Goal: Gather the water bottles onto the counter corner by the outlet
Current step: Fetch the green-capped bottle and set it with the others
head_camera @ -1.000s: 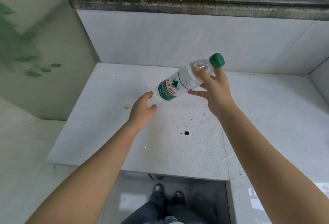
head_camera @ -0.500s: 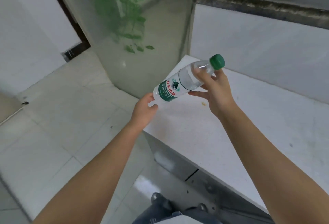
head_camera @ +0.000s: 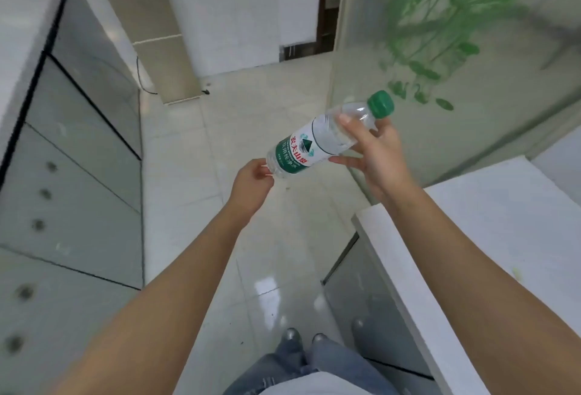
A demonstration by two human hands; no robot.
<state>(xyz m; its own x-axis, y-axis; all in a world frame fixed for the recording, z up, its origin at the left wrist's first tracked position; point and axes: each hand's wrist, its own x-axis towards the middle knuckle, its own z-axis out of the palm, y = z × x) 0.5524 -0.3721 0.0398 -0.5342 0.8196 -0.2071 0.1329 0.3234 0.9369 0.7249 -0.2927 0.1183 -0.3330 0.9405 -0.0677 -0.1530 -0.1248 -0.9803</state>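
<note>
A clear water bottle with a green cap and a green-and-white label is held tilted in the air over the floor, cap up to the right. My right hand grips its upper part just below the cap. My left hand holds the bottle's base with curled fingertips. The white counter lies to the right, below the bottle's level; no outlet is in view.
A frosted glass partition with a green plant pattern stands behind the counter. A bank of grey cabinets runs along the left. Glossy tiled floor stretches between them, with my legs and shoes at the bottom.
The view has swung left, away from the counter top toward the floor and the cabinets. Both hands keep the same hold on the bottle.
</note>
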